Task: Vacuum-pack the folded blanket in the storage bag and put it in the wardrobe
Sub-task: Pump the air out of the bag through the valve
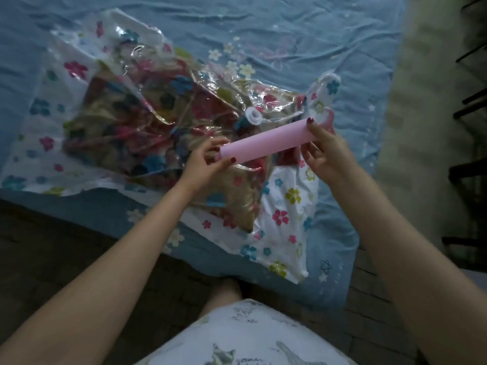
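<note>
A clear storage bag (290, 222) printed with coloured flowers lies on the bed, with a folded patterned blanket (137, 122) inside it. A white round valve (253, 115) sits on top of the bag. Just above the bag I hold a pink cylinder, a hand pump (263, 140), roughly level. My left hand (208, 159) grips its near-left end. My right hand (324, 151) grips its far-right end, close to the valve.
The bag rests on a blue bedsheet (303, 27) that covers the bed. A pale strip (427, 101) runs along the right, with dark furniture legs (471, 106) beyond it. Dark floor (52, 233) lies in front of the bed, by my knees.
</note>
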